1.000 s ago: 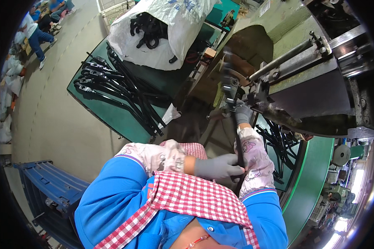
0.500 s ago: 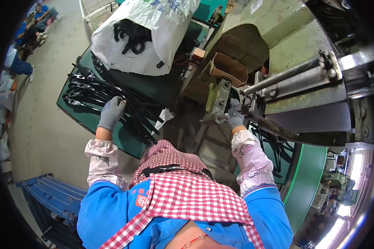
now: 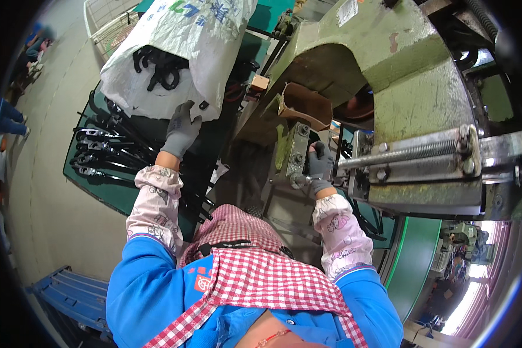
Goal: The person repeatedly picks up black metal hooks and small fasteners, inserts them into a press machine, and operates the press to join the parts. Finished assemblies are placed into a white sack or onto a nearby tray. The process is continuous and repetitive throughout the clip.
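My left hand (image 3: pixel 182 131), in a grey glove, reaches to the mouth of a white woven sack (image 3: pixel 226 55). Its fingers are apart and hold nothing. Just beyond the fingertips a small black piece (image 3: pixel 203 105) lies on the sack's edge. Black hooked parts (image 3: pixel 164 74) show inside the opening. Below and left of this hand, a bundle of long black rods with metal ends (image 3: pixel 95 146) lies on the green table. My right hand (image 3: pixel 320 163), also gloved, is curled beside a bolted metal block (image 3: pixel 298 152) on the machine; what its fingers hold, if anything, is hidden.
The green machine body (image 3: pixel 409 87) fills the right, with a threaded rod (image 3: pixel 403 154) pointing toward my right hand. An open cardboard box (image 3: pixel 305 105) sits behind the block. A blue metal rack (image 3: pixel 78 296) stands at lower left. People are far off at upper left.
My left hand has moved from the black rods up to the sack's mouth, and its fingers have spread. My right hand stays at the machine, shifted slightly. The whole view has turned a little.
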Tool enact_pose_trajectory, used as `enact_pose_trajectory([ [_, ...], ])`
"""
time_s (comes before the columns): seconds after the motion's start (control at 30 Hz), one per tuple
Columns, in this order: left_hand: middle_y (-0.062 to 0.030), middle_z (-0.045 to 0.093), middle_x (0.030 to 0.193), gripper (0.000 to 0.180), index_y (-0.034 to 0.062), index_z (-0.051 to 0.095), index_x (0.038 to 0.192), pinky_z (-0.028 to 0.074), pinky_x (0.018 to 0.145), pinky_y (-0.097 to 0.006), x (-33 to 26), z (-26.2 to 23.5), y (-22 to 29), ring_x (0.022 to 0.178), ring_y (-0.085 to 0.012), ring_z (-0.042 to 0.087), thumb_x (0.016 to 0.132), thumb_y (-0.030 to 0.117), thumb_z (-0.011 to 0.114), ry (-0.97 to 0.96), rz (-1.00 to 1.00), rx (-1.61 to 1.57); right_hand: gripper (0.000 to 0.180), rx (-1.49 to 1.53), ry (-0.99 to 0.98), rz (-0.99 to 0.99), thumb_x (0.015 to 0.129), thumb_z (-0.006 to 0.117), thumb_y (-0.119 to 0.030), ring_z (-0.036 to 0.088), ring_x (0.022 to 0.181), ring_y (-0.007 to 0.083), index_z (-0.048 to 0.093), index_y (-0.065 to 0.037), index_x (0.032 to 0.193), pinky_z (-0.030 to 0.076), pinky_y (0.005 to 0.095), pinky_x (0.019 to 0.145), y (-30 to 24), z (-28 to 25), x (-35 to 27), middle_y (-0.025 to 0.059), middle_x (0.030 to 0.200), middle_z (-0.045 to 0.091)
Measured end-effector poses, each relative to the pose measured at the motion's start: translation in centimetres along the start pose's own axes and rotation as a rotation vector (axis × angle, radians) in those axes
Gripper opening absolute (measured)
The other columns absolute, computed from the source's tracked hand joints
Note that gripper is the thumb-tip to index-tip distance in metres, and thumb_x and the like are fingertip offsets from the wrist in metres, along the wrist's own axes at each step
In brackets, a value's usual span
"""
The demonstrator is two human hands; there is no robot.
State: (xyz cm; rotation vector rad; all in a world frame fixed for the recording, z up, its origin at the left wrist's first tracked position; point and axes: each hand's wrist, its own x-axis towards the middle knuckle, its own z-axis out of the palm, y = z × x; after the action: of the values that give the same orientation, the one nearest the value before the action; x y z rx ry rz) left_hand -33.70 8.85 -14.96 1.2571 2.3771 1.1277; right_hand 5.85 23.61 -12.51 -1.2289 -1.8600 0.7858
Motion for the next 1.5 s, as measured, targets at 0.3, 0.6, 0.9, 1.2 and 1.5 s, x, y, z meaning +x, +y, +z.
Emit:
enact_pose_trajectory([
  [0.3, -0.0206, 0.057, 0.128, 0.053, 0.0053, 0.051, 0.134, 0.041, 0.103, -0.046, 7.0, 4.4, -2.5, 0.122, -0.0371, 0.052, 0.087, 0.028, 0.060, -0.285, 0.092, 0.212, 0.011, -0.139, 0.118, -0.214, 0.094, 0.063, -0.011, 0.059, 0.084, 0.0076, 0.067, -0.002, 0.101, 0.047, 0.0236, 0.078, -11.2, -0.4, 6.4, 0.0020, 0.093, 0.067],
  [0.6, -0.0153, 0.058, 0.132, 0.050, 0.0095, 0.054, 0.133, 0.039, 0.106, -0.043, 8.3, 8.8, -5.2, 0.126, -0.0319, 0.051, 0.088, 0.032, 0.058, -0.317, 0.322, 0.614, 0.022, -0.216, 0.152, -0.078, 0.092, 0.065, -0.024, 0.064, 0.077, 0.0172, 0.070, -0.006, 0.104, 0.051, 0.0303, 0.070, -5.7, -1.7, 1.8, 0.0066, 0.087, 0.070],
  [0.9, -0.0025, 0.052, 0.069, 0.027, 0.0114, 0.058, 0.098, 0.042, 0.050, -0.031, 5.1, 4.3, -0.2, 0.052, -0.0164, 0.050, 0.097, 0.038, 0.055, -0.362, -0.451, -0.905, 0.021, -1.103, -0.283, 0.256, 0.088, 0.053, -0.014, 0.067, 0.097, 0.0289, 0.070, -0.017, 0.100, 0.053, 0.0421, 0.080, 4.4, -0.3, -1.0, 0.0073, 0.103, 0.070],
  [1.2, -0.0041, 0.058, 0.090, 0.021, 0.0057, 0.053, 0.112, 0.053, 0.075, -0.038, -10.7, -3.0, 4.4, 0.072, -0.0153, 0.058, 0.100, 0.023, 0.054, -0.219, -0.498, -1.515, 0.029, -0.692, -0.192, 0.083, 0.088, 0.055, -0.012, 0.064, 0.106, 0.0330, 0.069, -0.011, 0.113, 0.051, 0.0366, 0.092, 2.5, -0.5, -0.5, 0.0148, 0.116, 0.068],
  [1.5, 0.0023, 0.038, 0.066, 0.068, 0.0004, 0.042, 0.141, 0.040, 0.061, -0.028, -15.0, -8.1, 11.7, 0.054, -0.0082, 0.037, 0.075, 0.012, 0.054, -0.348, -0.268, -1.491, 0.032, 0.661, -0.290, -0.065, 0.099, 0.057, -0.024, 0.061, 0.109, 0.0224, 0.058, -0.005, 0.125, 0.050, 0.0374, 0.095, 2.5, -4.2, -3.0, 0.0106, 0.121, 0.062],
])
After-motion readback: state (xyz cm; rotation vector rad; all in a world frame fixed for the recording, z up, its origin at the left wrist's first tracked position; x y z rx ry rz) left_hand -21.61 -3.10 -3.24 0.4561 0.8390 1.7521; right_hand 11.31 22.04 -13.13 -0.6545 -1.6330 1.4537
